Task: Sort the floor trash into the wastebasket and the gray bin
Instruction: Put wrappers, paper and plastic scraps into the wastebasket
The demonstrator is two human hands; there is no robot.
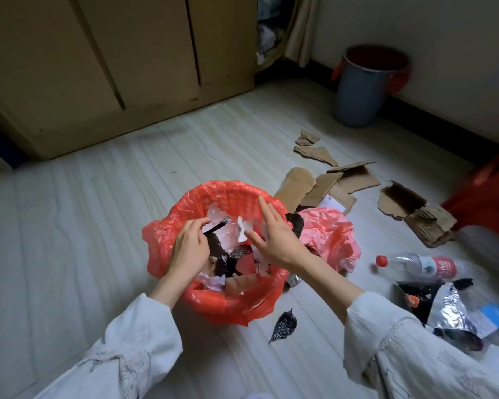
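Pale striped floor fills the frame; wastebasket at centre, gray bin upper right. Left hand pinches a black fork; right hand hovers, fingers spread.

No text could be read anywhere. The plastic bottle lying on the floor carried a red label with white characters, too blurred to make out. A white shipping label was stuck on one piece of torn cardboard, its print too small to tell. The black-and-silver foil snack bag bore a small orange logo, also illegible
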